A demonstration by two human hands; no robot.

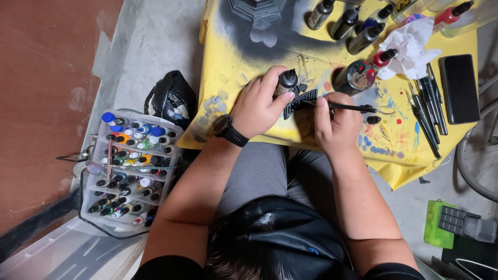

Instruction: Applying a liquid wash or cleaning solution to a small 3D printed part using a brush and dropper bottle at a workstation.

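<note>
My left hand (pixel 258 106) grips a small black bottle (pixel 286 82) and jagged black plastic part (pixel 301 101), my right hand (pixel 336 123) pinches a thin black brush (pixel 342 107); paint bottles (pixel 346 23) crowd the far side, and the clear plastic rack (pixel 98 207) on the left is full of little bottles.

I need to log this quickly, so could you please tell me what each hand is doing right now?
Left hand: closed on a dark bottle.
Right hand: closed on a black brush.

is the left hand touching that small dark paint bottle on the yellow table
Touching. The head view shows the left hand wrapped around the small dark paint bottle, fingers against its side, only its cap end showing above them.
</note>
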